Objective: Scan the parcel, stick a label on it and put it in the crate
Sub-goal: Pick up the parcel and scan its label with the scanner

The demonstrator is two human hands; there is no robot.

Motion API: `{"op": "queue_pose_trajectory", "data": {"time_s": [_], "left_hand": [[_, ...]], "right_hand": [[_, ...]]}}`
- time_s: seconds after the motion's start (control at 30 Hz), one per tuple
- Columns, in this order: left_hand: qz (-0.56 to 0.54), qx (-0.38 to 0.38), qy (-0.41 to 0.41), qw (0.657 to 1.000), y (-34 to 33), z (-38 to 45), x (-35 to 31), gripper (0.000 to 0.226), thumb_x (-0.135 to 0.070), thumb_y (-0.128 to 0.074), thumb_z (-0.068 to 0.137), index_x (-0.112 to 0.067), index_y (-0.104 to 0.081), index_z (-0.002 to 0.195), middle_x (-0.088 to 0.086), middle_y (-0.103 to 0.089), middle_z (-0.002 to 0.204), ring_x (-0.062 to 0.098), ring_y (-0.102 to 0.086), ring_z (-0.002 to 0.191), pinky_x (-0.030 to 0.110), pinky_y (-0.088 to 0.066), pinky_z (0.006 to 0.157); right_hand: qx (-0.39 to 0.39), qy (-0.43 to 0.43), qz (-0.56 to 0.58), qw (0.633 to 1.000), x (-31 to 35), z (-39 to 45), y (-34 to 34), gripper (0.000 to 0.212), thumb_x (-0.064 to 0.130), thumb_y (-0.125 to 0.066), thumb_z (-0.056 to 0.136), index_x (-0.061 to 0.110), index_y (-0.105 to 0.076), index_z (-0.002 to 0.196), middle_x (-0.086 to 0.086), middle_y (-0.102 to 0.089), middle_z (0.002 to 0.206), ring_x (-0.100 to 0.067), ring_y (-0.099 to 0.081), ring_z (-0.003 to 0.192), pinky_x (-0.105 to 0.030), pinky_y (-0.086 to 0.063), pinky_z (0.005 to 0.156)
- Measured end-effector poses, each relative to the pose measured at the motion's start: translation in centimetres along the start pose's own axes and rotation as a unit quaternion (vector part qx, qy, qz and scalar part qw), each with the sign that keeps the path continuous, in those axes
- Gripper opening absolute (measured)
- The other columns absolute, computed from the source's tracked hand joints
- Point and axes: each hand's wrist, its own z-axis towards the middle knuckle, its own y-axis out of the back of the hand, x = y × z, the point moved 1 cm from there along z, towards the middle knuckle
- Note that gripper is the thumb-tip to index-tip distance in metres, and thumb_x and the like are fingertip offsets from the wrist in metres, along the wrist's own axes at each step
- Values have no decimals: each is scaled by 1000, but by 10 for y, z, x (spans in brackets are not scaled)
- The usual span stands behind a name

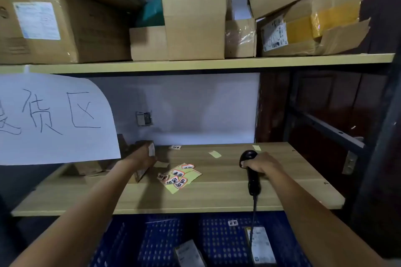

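1. Centrally, a wooden shelf board [217,197] was seen from above, with a wall behind it and a second shelf [195,64] overhead loaded with cardboard boxes [195,26]
2. At the back left of the board, a small cardboard parcel [145,146] was gripped by the left hand [142,156], the fingers closed around it; the parcel was partly hidden by the hand
3. A black handheld scanner [251,171] was held on the right side of the board by the right hand [259,163], which was closed around its handle; its cable [252,219] was trailed down over the front edge
4. Between the two hands, a yellow backing sheet [180,176] carrying several orange-edged labels was laid flat on the board
5. Two small yellow scraps [214,154] and one loose label [175,147] were scattered near the back of the board
6. Below the board, a blue perforated crate [217,240] was seen, with two parcels [260,245] already laid inside it
7. A white paper sign [54,119] with handwritten characters was hung at the left, covering part of the shelf space
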Motion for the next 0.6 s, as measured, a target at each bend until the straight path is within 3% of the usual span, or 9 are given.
{"op": "queue_pose_trajectory", "data": {"time_s": [0.13, 0.3, 0.37, 0.47, 0.6], "left_hand": [[-50, 33, 27, 998, -11, 13, 3, 65, -11, -55, 91, -5, -26, 149, 21, -37, 150, 33, -39, 137, 31, -32, 110], [-30, 20, 40, 999, -16, 27, 1, 66, -2, -53, 89, -3, -25, 149, 22, -30, 154, 35, -36, 139, 30, -33, 107], [-7, -2, 34, 999, -16, 25, 1, 68, -1, -51, 88, -12, -23, 149, 23, -25, 152, 37, -32, 139, 26, -32, 102], [43, -24, 38, 998, -19, 29, 11, 72, -12, -55, 80, -18, -24, 145, 21, -32, 139, 40, -34, 132, 36, -36, 108], [-17, 21, 73, 997, -15, 37, 19, 86, -17, -68, 69, -6, -24, 143, 22, -54, 121, 39, -57, 111, 40, -53, 89]], "right_hand": [[62, -18, 40, 997, -3, 3, -10, 65, 54, -67, 80, 10, -57, 126, -9, -60, 103, -30, -63, 100, -41, -52, 95], [62, -14, 38, 997, -4, 12, -17, 50, 52, -62, 82, 12, -58, 111, -4, -56, 81, -26, -60, 88, -43, -51, 97], [59, -7, 33, 998, -3, 13, -18, 42, 51, -61, 83, 16, -52, 103, -3, -54, 79, -25, -59, 87, -42, -50, 96], [62, -5, 34, 997, -3, 14, -18, 38, 48, -60, 86, 15, -53, 103, -4, -55, 81, -26, -60, 88, -41, -51, 94], [67, -5, 63, 996, -2, 14, -19, 44, 43, -62, 85, 12, -56, 115, -5, -57, 88, -25, -60, 89, -40, -51, 94]]}}
